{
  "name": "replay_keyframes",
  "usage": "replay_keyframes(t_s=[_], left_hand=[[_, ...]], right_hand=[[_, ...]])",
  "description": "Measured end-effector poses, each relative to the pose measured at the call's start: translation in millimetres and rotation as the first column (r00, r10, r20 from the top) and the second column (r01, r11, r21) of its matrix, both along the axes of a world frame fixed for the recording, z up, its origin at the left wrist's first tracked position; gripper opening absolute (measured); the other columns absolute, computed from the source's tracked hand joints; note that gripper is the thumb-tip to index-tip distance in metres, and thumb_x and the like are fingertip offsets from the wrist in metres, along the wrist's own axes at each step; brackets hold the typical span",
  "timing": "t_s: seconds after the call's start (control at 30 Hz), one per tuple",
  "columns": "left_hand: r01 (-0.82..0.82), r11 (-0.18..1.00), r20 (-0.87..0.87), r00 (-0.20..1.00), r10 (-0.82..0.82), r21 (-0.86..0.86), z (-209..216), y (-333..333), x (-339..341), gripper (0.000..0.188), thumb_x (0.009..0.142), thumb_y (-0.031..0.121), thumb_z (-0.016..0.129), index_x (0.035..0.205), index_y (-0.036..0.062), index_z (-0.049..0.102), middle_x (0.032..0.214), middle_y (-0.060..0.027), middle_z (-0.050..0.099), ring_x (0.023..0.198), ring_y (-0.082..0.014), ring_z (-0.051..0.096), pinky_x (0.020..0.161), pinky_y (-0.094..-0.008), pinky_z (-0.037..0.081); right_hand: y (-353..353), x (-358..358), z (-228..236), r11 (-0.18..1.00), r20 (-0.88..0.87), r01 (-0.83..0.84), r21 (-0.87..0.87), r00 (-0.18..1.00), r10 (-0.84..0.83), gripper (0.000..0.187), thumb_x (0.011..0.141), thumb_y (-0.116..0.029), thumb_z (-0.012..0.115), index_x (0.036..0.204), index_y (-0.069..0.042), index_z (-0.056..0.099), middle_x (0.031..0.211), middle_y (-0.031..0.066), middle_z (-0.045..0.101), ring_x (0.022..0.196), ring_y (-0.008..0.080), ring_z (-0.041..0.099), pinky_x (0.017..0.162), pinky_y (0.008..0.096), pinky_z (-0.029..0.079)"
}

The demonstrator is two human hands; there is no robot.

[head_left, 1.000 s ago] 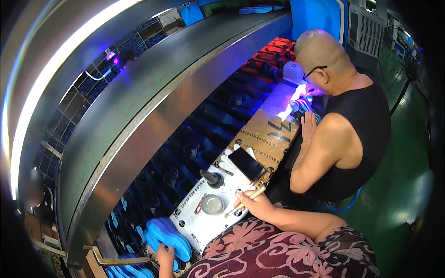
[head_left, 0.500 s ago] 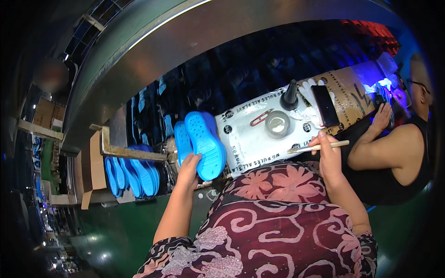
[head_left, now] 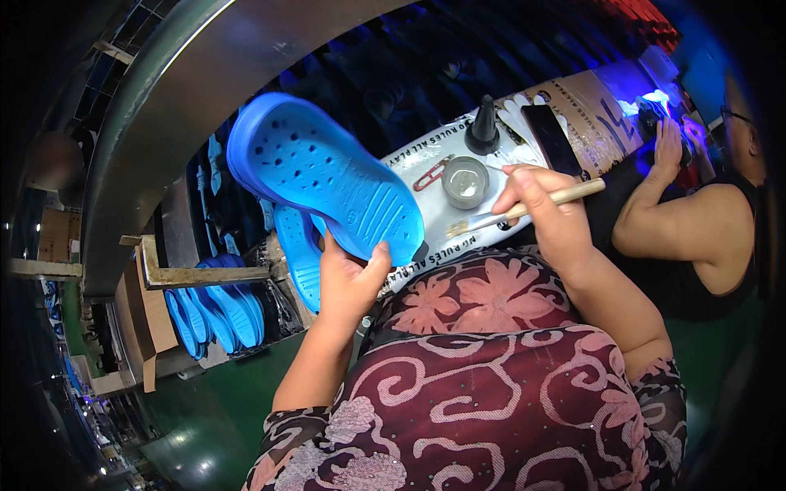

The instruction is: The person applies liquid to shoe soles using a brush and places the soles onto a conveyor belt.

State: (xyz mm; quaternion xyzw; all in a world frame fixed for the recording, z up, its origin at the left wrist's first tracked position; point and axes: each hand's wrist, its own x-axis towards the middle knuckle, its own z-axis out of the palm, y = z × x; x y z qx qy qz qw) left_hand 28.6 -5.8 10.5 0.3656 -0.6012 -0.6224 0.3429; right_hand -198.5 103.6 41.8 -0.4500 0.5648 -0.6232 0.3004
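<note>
My left hand grips a blue shoe sole by its heel end, thumb on top. The raised sole tilts toward me and shows holes over its wide front and ridges at the heel. Beneath it, a second blue sole lies partly hidden. My right hand is closed round the wooden handle of a brush, whose bristles point left over the white printed sheet. Just beyond the bristles stands a small round jar of clear or pale contents.
A black cone-shaped bottle, a slim red tool and a dark phone lie around the jar. Several blue soles sit at left, near a worn frame and cardboard box. A co-worker sits at right.
My left hand has lifted the upper sole off the lower one, toward me and up. The right hand with the brush has shifted left, nearer the jar.
</note>
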Motion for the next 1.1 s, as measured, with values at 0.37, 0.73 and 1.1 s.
replay_keyframes(t_s=[0.37,0.73,1.1], left_hand=[[0.203,0.842,0.249,0.965,-0.084,-0.500,3,-2,-12,0.037,0.077,-0.005,0.062,0.111,-0.0051,0.048,0.096,-0.0109,0.063,0.087,-0.0155,0.061,0.080,-0.0288,0.048],[0.102,0.820,0.180,0.984,0.002,-0.564,-3,-1,-18,0.030,0.071,-0.003,0.065,0.100,-0.0023,0.055,0.079,-0.0126,0.064,0.071,-0.0188,0.065,0.064,-0.0297,0.051],[-0.058,0.852,0.052,0.994,0.099,-0.521,-10,4,-24,0.034,0.072,-0.002,0.065,0.104,-0.0033,0.054,0.083,-0.0119,0.065,0.075,-0.0179,0.064,0.068,-0.0294,0.051]], right_hand=[[-11,15,-7,0.973,-0.515,-0.106,-0.207,0.857,-0.016,0.027,0.087,-0.016,0.060,0.062,-0.007,0.064,0.060,0.0046,0.058,0.061,0.0239,0.053,0.077,0.0362,0.042],[-5,9,-4,0.979,-0.534,-0.042,-0.202,0.843,-0.074,0.026,0.085,-0.016,0.062,0.061,-0.007,0.063,0.058,0.0045,0.055,0.060,0.0241,0.053,0.078,0.0369,0.041],[-1,4,-7,0.979,-0.678,-0.032,-0.201,0.726,-0.116,0.021,0.080,-0.019,0.069,0.062,-0.008,0.062,0.059,0.0020,0.052,0.062,0.0213,0.052,0.083,0.0378,0.041]])
